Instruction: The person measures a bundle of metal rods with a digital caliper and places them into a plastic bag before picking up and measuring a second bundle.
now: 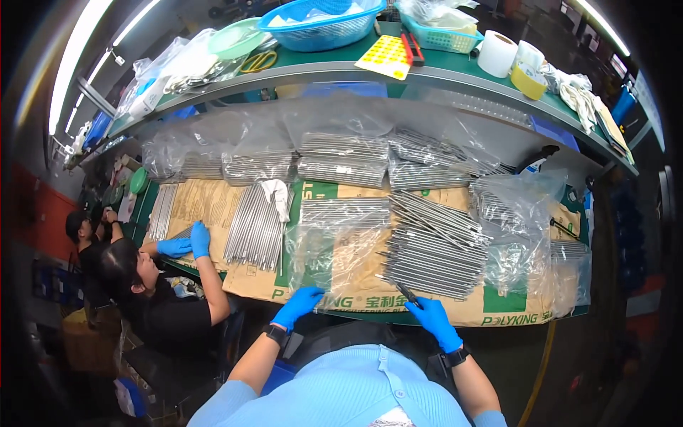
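Note:
My left hand (299, 307), in a blue glove, rests at the near table edge. Its fingers look stretched out beside the lower end of a clear plastic bag (313, 257). That bag partly covers a bundle of thin metal rods (346, 213). In my blue-gloved right hand (435, 322) is a dark pen-shaped tool (406, 292), its tip toward the rods. Just beyond it lies a large pile of loose metal rods (434, 260), with several lying crosswise on top. Some of my right fingers are hidden under the hand.
Bagged rod bundles (343, 158) line the back. A white cloth (276, 199) lies on another rod row (255, 228). Brown printed paper (356, 299) covers the table. Overhead, a shelf (313, 71) carries a blue basket (324, 25). At left a co-worker's gloved hands (188, 243) handle rods.

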`<action>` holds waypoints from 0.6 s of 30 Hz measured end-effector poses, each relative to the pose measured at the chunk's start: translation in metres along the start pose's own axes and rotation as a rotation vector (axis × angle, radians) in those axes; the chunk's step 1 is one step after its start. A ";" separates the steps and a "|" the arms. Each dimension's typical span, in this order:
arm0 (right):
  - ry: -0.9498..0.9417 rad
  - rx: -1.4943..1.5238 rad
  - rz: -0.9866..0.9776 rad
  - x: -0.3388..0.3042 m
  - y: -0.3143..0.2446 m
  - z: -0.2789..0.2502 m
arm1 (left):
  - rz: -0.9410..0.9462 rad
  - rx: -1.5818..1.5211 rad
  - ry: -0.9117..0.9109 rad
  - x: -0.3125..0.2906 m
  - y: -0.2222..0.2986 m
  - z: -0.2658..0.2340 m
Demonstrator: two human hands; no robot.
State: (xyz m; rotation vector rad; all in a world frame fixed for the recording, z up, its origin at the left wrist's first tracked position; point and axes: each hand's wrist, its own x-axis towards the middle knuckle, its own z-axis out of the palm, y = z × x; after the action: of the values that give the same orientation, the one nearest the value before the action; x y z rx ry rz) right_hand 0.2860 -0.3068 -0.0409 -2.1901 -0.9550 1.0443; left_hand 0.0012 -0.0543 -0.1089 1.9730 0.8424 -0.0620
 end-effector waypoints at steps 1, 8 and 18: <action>0.019 -0.082 -0.042 0.001 -0.018 0.003 | -0.065 0.005 -0.006 -0.011 -0.010 -0.009; 0.158 -0.270 -0.447 0.006 -0.117 0.043 | -0.083 -0.687 -0.059 -0.057 0.032 -0.080; 0.407 -0.253 -0.889 -0.040 -0.223 0.061 | 0.250 -1.329 -0.520 -0.102 0.108 -0.128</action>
State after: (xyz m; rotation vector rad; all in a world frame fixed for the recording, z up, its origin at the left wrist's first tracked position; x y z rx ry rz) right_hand 0.1358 -0.1920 0.0983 -1.7114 -1.6696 0.0641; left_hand -0.0501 -0.0403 0.0801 0.7119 0.1386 0.1090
